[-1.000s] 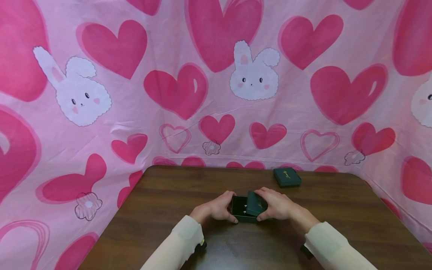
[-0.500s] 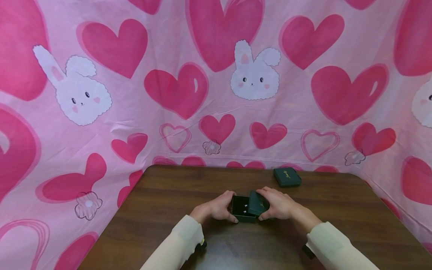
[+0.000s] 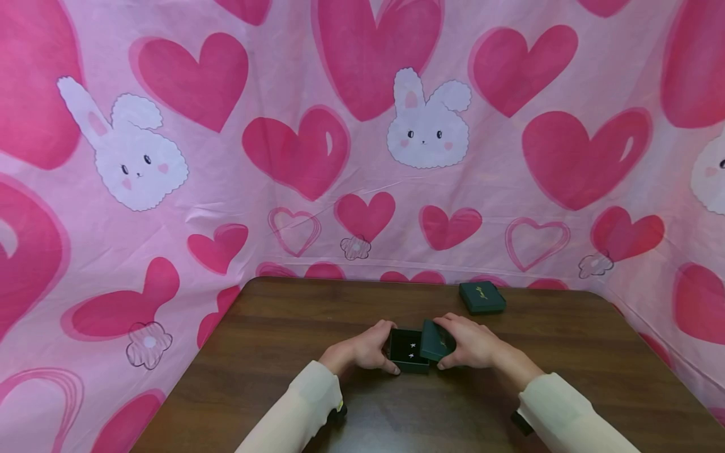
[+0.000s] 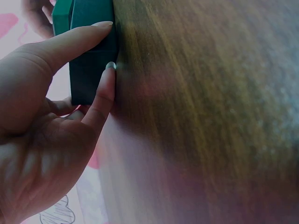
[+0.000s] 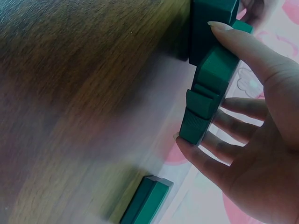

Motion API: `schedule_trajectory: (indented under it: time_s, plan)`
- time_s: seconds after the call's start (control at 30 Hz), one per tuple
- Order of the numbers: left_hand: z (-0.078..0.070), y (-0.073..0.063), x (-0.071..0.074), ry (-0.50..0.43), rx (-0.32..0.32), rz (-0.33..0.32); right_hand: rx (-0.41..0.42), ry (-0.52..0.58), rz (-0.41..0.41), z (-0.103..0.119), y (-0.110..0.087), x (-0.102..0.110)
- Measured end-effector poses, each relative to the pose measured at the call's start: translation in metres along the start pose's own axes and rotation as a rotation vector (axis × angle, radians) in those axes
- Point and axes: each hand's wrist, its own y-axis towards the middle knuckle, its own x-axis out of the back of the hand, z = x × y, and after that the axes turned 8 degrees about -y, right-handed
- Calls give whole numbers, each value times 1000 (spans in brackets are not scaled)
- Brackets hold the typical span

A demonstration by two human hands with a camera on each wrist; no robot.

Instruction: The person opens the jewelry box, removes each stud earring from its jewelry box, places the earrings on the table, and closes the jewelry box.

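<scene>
An uncovered dark green jewelry box (image 3: 410, 366) rests on the table, its black lining showing two small silvery stud earrings (image 3: 412, 350). My left hand (image 3: 370, 347) grips the box's left end, thumb (image 4: 86, 39) along its near wall. In my right hand (image 3: 469, 343) is the matching green lid (image 3: 435, 341), marked with gold lettering and tilted over the right end of the box. From the right wrist view, a folded green bow (image 5: 201, 103) shows on the side of the lid, between thumb and fingers.
A second green box (image 3: 481, 296) with gold script lies farther back to the right on the brown wooden table (image 3: 317, 302). Behind the table hangs a pink cloth (image 3: 385, 182) printed with hearts and rabbits.
My right hand has slid the lid a little to the right, uncovering more of the box and its earrings. My left hand keeps its grip in place.
</scene>
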Motion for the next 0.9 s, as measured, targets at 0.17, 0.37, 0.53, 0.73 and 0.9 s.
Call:
schedule_trajectory:
  time_s: [0.17, 0.37, 0.53, 0.73, 0.9]
  plan:
    - [-1, 0, 1, -2, -2, 0, -4, 1, -1, -2, 1, 0]
    - [0, 0, 1, -4, 1, -1, -1, -7, 1, -5, 1, 1]
    - [0, 0, 0, 5, 2, -4, -4, -23, -1, -5, -1, 2]
    - [1, -1, 0, -8, 18, -1, -10, -29, -9, -5, -4, 3]
    - [1, -2, 1, -14, 23, -5, -22, -35, -24, -7, -5, 3]
